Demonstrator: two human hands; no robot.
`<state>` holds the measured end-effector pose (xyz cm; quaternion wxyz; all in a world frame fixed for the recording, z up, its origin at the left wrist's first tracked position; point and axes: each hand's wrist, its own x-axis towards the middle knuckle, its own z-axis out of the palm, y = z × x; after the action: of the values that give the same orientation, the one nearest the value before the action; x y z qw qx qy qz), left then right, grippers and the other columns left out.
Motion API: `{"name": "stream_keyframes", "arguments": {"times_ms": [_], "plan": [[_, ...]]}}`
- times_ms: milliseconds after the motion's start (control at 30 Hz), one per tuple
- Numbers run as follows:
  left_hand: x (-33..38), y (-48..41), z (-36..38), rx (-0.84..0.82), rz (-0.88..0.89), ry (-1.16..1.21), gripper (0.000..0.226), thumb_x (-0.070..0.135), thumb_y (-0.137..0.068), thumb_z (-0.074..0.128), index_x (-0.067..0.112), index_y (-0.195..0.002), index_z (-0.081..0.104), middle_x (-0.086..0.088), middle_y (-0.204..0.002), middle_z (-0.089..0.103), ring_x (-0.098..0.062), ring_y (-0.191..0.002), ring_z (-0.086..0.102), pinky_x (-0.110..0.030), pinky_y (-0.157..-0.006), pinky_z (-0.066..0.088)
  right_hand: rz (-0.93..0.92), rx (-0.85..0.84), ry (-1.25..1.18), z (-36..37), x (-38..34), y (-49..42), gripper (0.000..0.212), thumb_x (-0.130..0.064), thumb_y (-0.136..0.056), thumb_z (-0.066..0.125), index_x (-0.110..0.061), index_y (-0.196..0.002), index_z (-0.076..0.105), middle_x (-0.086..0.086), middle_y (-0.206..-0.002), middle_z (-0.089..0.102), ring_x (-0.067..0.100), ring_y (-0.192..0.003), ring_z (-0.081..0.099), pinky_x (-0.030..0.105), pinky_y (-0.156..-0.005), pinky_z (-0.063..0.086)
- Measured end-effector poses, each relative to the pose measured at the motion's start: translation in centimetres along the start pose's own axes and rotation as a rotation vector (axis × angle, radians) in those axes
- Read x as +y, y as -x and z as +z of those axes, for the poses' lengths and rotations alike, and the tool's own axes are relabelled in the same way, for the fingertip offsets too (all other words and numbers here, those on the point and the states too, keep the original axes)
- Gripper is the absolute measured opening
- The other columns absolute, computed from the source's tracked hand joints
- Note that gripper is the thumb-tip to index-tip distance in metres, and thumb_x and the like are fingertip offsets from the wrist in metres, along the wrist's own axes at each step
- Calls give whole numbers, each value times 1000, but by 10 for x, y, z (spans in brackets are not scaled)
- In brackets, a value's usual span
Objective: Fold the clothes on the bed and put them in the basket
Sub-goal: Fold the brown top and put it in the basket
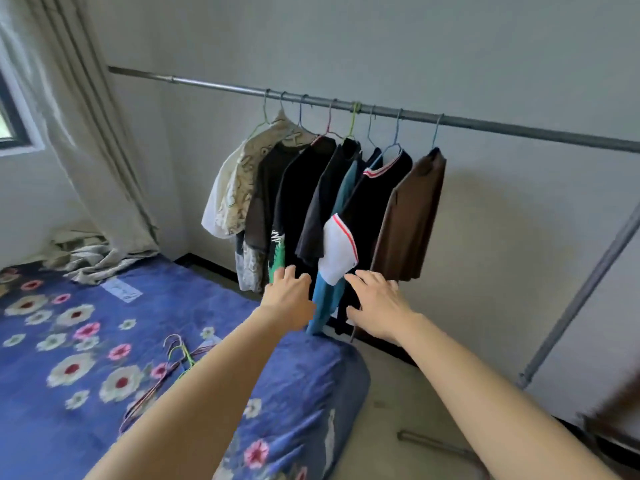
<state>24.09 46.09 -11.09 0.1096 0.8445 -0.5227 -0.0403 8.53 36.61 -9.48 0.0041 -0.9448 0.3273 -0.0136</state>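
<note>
left hand, right hand, fingers spread, empty, by shirts; bed edge below

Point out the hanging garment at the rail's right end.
The plain brown shirt, on the last hanger; the others to its left are black, teal or cream-patterned.

Left hand and right hand reach out to shirts hung on a rail.
Both hands have straight, spread fingers, level with the lower hems, either side of a teal garment. A brown shirt ends the row at right. Loose hangers lie on the blue floral bed; a curtain hangs at left.
</note>
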Motion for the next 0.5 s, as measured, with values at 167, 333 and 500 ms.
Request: {"name": "stream_keyframes", "arguments": {"times_ms": [167,333,500], "plan": [[45,-115,-16,23,102,8,48,23,-90,56,12,-135,44,-12,-147,28,-32,-139,19,-43,-100,37,108,37,2,-29,85,-71,67,-37,-95,50,-19,-154,21,6,-159,20,23,-147,15,45,-113,22],[92,-203,-35,69,178,60,51,26,-94,53,17,-142,39,-13,-154,22,-31,-144,13,-43,-106,34,173,124,11,-60,163,-126,65,-37,-96,49,-18,-153,22,6,-159,22,24,-147,16,46,-114,24],[144,-289,-42,129,191,184,48,27,-96,50,20,-142,41,-8,-152,30,-29,-141,22,-42,-108,37,220,216,31,-101,244,-191,67,-38,-97,49,-20,-154,21,5,-160,19,23,-148,15,43,-114,21]]}}
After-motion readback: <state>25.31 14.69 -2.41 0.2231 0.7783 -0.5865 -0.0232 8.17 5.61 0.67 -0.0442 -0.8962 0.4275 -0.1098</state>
